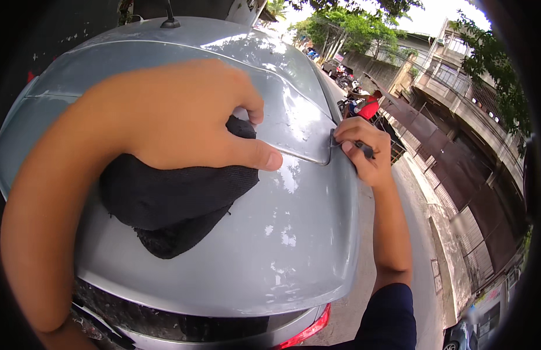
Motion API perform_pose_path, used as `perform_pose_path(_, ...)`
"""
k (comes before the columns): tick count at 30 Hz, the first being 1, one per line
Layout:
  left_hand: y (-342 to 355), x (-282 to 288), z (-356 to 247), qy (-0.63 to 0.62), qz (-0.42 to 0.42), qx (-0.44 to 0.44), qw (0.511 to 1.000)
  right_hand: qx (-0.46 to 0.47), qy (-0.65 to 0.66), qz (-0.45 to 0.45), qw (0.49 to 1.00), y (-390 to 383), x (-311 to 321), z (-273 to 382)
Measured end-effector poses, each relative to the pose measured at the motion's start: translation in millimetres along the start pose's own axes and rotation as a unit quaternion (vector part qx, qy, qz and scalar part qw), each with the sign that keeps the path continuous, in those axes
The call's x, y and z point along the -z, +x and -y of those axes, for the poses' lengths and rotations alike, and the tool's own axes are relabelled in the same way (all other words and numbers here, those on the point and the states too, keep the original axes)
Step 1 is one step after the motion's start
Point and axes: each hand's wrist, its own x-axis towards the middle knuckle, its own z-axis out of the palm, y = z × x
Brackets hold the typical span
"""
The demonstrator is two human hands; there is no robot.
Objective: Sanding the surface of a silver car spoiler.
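Note:
A silver-grey car [253, 256] fills the middle of the view, its painted surface shiny with reflections and some wet-looking spots. My left hand [183, 122] is closed over a bunched black cloth [177, 195], thumb stretched along its top. The cloth hangs in folds over the car's rear panel; its exact contact with the paint is hard to judge. At the right, my right hand [367, 149] pinches a small black tool [364, 150] with a flat dark end. That end is by the dark-edged corner of the car's rear glass. What kind of tool it is cannot be made out.
A short black antenna [170, 20] rises from the roof. The car's red tail light [308, 329] shows at the lower edge. Beyond the right side run a street, a curb and a brown metal fence [451, 157]. A person in red [368, 108] is near motorcycles farther off.

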Motion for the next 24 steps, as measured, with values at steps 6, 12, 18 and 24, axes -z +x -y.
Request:
perform_pose_path(6,1,-6,-2,-0.007,0.023,0.007,1.000,0.044,0.046,0.020,0.998,-29,9,8)
perform_pose_path(12,3,-11,5,0.006,0.018,-0.001,1.000,0.130,0.071,0.017,0.989,-52,8,33)
perform_pose_path(18,-1,-3,3,-0.022,-0.011,-0.012,1.000,-0.063,-0.012,-0.068,0.996,-23,25,-27)
perform_pose_path(24,1,-3,6,0.013,0.027,-0.024,0.999,-0.053,-0.038,-0.158,0.985,-54,20,-9)
